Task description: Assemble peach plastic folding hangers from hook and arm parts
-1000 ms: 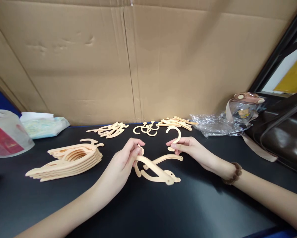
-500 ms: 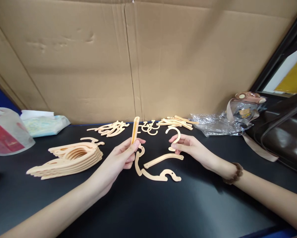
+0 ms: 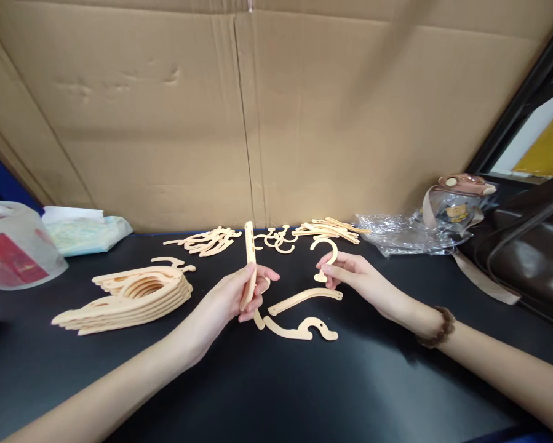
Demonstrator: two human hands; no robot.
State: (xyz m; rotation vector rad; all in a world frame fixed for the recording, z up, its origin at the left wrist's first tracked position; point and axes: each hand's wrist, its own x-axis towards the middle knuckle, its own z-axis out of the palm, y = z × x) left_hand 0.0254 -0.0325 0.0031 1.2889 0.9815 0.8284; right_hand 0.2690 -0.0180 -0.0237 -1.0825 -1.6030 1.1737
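My left hand (image 3: 239, 294) grips a beige hanger arm (image 3: 250, 252), a slim slotted bar held nearly upright between thumb and fingers. Between the thumb and fingers of my right hand (image 3: 345, 269) is a beige hanger hook (image 3: 335, 252), its curve upward and its small foot at the bottom. On the table between the hands lies a loose curved bar (image 3: 304, 300). Nearer to me is a wavy piece (image 3: 294, 331) with a notched, rounded end. Another curved piece (image 3: 258, 320) is partly hidden behind my left hand.
A stack of folded beige hangers (image 3: 138, 298) lies at left. Farther back are heaps of curved pieces (image 3: 209, 240), hooks (image 3: 280, 240) and bars (image 3: 331, 229). Clear plastic wrap (image 3: 387, 234), a strapped bottle (image 3: 458, 200), a tissue pack (image 3: 87, 234) and a tape roll (image 3: 20, 246) stand around. Cardboard (image 3: 350, 111) walls the back.
My left hand has turned the hanger arm, so its slotted side now shows and its lower end reaches below the thumb. The right hand with the hook has hardly moved.
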